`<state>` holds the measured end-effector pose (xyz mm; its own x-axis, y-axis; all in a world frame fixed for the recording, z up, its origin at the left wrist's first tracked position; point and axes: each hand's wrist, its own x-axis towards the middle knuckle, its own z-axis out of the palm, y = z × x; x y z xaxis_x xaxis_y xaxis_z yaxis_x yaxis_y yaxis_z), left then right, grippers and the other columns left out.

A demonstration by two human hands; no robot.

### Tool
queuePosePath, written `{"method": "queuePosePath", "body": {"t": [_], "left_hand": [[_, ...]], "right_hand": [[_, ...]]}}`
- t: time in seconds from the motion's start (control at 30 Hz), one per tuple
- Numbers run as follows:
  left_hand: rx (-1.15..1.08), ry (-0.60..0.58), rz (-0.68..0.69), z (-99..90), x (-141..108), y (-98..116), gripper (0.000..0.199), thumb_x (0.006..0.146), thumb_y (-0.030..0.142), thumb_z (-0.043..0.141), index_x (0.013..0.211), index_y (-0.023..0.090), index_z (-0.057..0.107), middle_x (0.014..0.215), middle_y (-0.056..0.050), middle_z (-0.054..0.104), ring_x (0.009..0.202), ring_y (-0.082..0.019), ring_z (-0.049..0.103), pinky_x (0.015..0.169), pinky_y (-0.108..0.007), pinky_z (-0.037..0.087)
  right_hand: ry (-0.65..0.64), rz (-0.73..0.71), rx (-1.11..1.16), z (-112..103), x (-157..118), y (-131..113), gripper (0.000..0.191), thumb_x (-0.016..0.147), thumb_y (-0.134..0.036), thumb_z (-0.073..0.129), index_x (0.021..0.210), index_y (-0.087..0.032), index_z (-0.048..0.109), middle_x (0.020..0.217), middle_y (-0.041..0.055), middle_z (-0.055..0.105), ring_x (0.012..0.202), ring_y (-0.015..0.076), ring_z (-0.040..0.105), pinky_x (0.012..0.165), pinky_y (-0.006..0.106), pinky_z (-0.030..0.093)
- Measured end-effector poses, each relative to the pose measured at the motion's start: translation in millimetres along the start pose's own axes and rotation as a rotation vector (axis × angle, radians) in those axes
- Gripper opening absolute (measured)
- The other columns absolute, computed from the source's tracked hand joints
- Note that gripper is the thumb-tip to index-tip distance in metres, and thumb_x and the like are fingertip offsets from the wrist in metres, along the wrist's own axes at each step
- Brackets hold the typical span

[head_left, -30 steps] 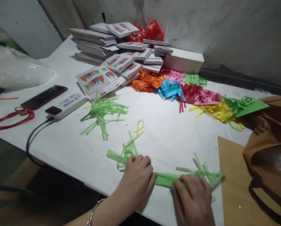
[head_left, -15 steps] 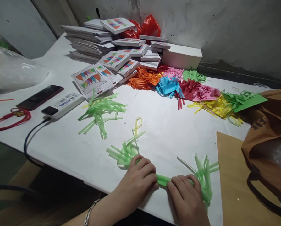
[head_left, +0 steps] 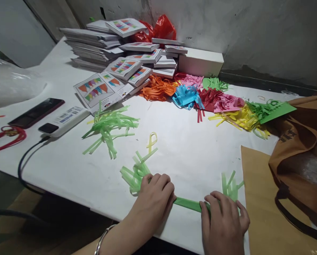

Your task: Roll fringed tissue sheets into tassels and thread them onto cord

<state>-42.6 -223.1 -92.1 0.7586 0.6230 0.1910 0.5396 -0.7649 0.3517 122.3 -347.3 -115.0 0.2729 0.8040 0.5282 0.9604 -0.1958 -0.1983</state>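
The right hand (head_left: 223, 219) rests curled over a green strip (head_left: 187, 204) whose long axis runs leftward from it to the left hand (head_left: 158, 193), curled likewise (whether either clamps or merely presses, I cannot tell), a green fringe bundle (head_left: 107, 124) lying beyond the left hand.

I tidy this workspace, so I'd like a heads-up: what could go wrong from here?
The green strip spans straight from the left hand to the right hand; a hard pull might tear it. Green fringe beside the left hand lies close to a yellow loop, so they might tangle. The black cable hangs over the table edge; a snag could drag the white device.
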Motion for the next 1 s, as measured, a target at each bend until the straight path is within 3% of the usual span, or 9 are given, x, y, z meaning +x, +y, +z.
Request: {"method": "queuePosePath", "body": {"t": [0.17, 0.27, 0.4, 0.57, 0.73, 0.87, 1.0], "left_hand": [[-0.091, 0.079, 0.246, 0.6, -1, -8, 0.016, 0.094, 0.01, 0.055, 0.083, 0.02, 0.061, 0.086, 0.0, 0.063, 0.086, -0.02, 0.052, 0.098, -0.048, 0.029], [-0.072, 0.072, 0.312, -2.9, 0, -9, 0.01, 0.094, 0.017, 0.061, 0.085, 0.022, 0.063, 0.083, 0.003, 0.065, 0.086, -0.02, 0.053, 0.104, -0.049, 0.026], [-0.051, 0.081, 0.357, -1.3, 0, -9, 0.016, 0.095, 0.01, 0.055, 0.084, 0.019, 0.062, 0.082, 0.002, 0.065, 0.086, -0.019, 0.055, 0.105, -0.047, 0.026], [-0.092, 0.111, 0.304, 6.4, -3, -6, 0.017, 0.094, 0.011, 0.055, 0.08, 0.02, 0.06, 0.083, 0.001, 0.065, 0.085, -0.018, 0.055, 0.102, -0.044, 0.031], [-0.122, 0.075, 0.191, 5.7, -8, -3, 0.017, 0.095, 0.017, 0.057, 0.078, 0.019, 0.058, 0.086, 0.0, 0.066, 0.086, -0.02, 0.053, 0.091, -0.042, 0.035], [-0.139, 0.044, 0.132, 2.9, -8, 2, 0.019, 0.096, 0.013, 0.053, 0.078, 0.019, 0.058, 0.087, -0.001, 0.064, 0.087, -0.021, 0.053, 0.089, -0.042, 0.033], [-0.088, -0.027, 0.066, -2.3, -5, 10, 0.019, 0.094, 0.01, 0.051, 0.079, 0.018, 0.059, 0.091, -0.004, 0.063, 0.087, -0.023, 0.053, 0.087, -0.045, 0.033]], "right_hand": [[-0.063, -0.269, 0.302, 4, 3, -7, 0.019, 0.096, -0.008, 0.049, 0.1, -0.017, 0.065, 0.088, 0.0054, 0.069, 0.088, 0.0209, 0.061, 0.095, 0.044, 0.036], [-0.08, -0.243, 0.345, 6, 7, -13, 0.019, 0.097, -0.008, 0.047, 0.091, -0.018, 0.063, 0.078, 0.0024, 0.065, 0.077, 0.0171, 0.058, 0.09, 0.04, 0.035], [-0.066, -0.218, 0.369, 6, 14, -21, 0.018, 0.1, -0.016, 0.047, 0.091, -0.019, 0.063, 0.079, 0.0013, 0.064, 0.076, 0.0164, 0.057, 0.09, 0.04, 0.032], [-0.094, -0.213, 0.395, 9, 10, -23, 0.025, 0.102, -0.015, 0.041, 0.087, -0.02, 0.061, 0.08, 0.0008, 0.063, 0.076, 0.0158, 0.056, 0.089, 0.038, 0.032], [-0.121, -0.156, 0.308, 4, -8, -4, 0.022, 0.101, -0.014, 0.044, 0.096, -0.021, 0.065, 0.089, 0.0025, 0.066, 0.087, 0.0182, 0.06, 0.097, 0.042, 0.032], [-0.101, -0.071, 0.256, -4, -14, 9, 0.018, 0.1, -0.018, 0.049, 0.095, -0.023, 0.065, 0.092, 0.0031, 0.067, 0.091, 0.0205, 0.062, 0.103, 0.047, 0.029], [-0.15, 0.051, 0.231, -8, -5, 2, 0.018, 0.097, -0.016, 0.047, 0.085, -0.023, 0.059, 0.086, 0.0024, 0.063, 0.09, 0.0223, 0.059, 0.1, 0.049, 0.03]]}}
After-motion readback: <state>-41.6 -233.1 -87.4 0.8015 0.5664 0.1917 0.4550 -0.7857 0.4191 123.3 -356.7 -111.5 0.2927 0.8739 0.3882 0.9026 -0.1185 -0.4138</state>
